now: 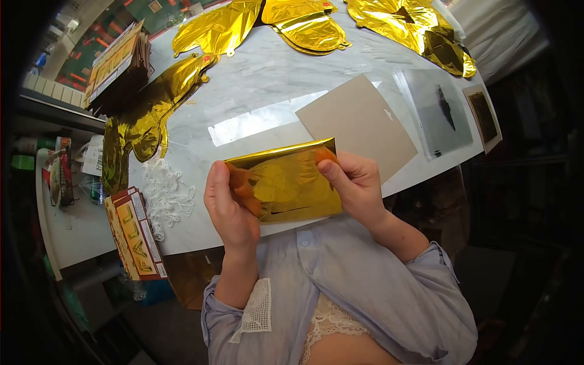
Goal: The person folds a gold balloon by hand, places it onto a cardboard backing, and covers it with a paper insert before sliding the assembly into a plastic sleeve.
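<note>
Between my hands is a folded gold foil balloon (292,188), a flat shiny rectangle with its long top edge tilted up to the right. My left hand (228,204) pinches its left end, thumb up. At the upper right corner, my right hand (356,182) grips it with the thumb on the near face. The folded foil is above the table's front edge, in front of my shirt. Behind it lies a plain beige card sheet (362,121), partly covered by the foil and my right hand.
Gold foil balloons (219,27) lie flat along the far side and left of the marble-patterned table (243,85). White string (164,188) is heaped at left. Printed cards (137,234) stand at the left edge, another stack (121,67) behind. Clear plastic bags (435,112) lie right.
</note>
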Demonstrator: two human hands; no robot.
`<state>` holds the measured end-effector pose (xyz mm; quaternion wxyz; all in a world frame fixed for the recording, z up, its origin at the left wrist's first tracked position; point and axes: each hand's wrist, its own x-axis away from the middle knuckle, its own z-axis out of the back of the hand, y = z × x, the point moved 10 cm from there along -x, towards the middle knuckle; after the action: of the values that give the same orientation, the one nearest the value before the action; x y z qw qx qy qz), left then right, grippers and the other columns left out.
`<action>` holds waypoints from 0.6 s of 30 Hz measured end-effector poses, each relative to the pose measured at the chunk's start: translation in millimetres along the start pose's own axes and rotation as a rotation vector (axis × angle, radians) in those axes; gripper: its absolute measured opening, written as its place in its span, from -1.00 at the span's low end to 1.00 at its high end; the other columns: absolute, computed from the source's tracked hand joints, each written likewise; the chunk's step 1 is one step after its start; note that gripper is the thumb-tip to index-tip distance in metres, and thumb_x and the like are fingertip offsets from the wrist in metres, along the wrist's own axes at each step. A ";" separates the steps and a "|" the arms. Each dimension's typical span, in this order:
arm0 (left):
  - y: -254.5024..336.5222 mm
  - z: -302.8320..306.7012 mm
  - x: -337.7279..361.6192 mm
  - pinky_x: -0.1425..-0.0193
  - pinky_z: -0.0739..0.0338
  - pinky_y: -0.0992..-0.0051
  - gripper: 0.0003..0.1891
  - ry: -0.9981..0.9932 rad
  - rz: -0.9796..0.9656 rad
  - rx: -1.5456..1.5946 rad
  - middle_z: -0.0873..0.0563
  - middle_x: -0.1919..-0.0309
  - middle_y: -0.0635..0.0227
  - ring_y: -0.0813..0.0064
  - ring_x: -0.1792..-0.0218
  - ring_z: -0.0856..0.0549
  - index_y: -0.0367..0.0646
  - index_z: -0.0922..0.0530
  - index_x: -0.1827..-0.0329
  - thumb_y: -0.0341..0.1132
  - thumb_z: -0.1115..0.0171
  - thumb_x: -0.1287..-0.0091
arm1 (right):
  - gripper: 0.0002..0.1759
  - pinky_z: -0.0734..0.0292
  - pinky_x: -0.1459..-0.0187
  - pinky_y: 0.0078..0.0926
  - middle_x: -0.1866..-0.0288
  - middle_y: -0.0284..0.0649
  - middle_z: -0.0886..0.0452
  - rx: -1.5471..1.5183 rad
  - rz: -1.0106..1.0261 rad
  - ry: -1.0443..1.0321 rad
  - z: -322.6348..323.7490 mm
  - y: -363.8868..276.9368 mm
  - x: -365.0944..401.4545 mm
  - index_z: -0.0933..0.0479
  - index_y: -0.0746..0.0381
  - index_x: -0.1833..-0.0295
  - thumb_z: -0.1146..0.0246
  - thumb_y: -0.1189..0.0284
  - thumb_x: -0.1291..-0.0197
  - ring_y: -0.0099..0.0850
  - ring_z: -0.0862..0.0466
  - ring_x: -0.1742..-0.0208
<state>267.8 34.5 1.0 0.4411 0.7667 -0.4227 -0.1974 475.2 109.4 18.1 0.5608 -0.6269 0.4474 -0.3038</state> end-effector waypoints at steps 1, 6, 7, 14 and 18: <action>1.2 -6.0 -0.1 -0.10 -0.57 0.62 -0.67 -0.026 0.039 0.008 -0.78 0.08 0.32 0.65 0.02 -0.69 -0.27 -0.65 -0.06 -0.15 -0.10 -0.77 | -0.61 -0.30 0.32 -0.58 0.40 -0.48 -0.49 -0.003 0.001 0.000 0.4 0.5 0.2 -0.60 0.45 0.24 -0.31 0.34 -0.64 -0.71 -0.36 0.31; -2.5 -18.7 6.9 -0.39 -0.58 0.43 -0.49 -0.167 0.057 -0.086 -0.80 -0.15 0.21 0.41 -0.25 -0.72 -0.34 -0.60 -0.32 0.01 -0.19 -0.71 | -0.60 -0.34 0.30 -0.60 0.38 -0.45 -0.54 -0.017 0.005 0.025 -2.5 -5.5 -1.5 -0.62 0.46 0.22 -0.30 0.34 -0.65 -0.71 -0.40 0.30; -6.1 -15.1 6.2 -0.34 -0.61 0.45 -0.57 -0.147 0.057 -0.156 -0.81 -0.13 0.24 0.45 -0.19 -0.74 -0.32 -0.62 -0.31 -0.09 -0.27 -0.68 | -0.60 -0.36 0.30 -0.60 0.38 -0.44 -0.56 -0.013 0.011 0.030 -2.1 -6.3 -1.6 -0.63 0.47 0.22 -0.30 0.33 -0.65 -0.71 -0.42 0.29; 1.9 -12.7 11.9 -0.02 -0.67 0.63 -0.77 -0.109 0.024 -0.205 -0.85 0.01 0.32 0.64 0.09 -0.78 -0.27 -0.68 -0.14 -0.32 -0.41 -0.59 | -0.68 -0.54 0.11 -0.66 0.17 -0.38 -0.73 -0.138 -0.016 0.002 -1.2 -9.8 -11.7 -0.67 0.44 -0.09 -0.30 0.33 -0.65 -0.66 -0.63 0.17; 2.2 -17.5 14.0 -0.09 -0.63 0.60 -0.74 -0.131 -0.001 -0.219 -0.85 0.00 0.35 0.65 0.05 -0.76 -0.32 -0.70 -0.18 -0.35 -0.44 -0.57 | -0.81 -0.62 0.02 -0.66 0.08 -0.34 -0.78 -0.215 0.014 0.004 7.3 -11.1 -16.3 -0.68 0.35 -0.11 -0.33 0.43 -0.61 -0.67 -0.70 0.08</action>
<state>286.5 31.4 13.2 0.4937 0.6995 -0.4262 -0.2922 477.4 126.9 29.4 0.4915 -0.6799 0.4827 -0.2513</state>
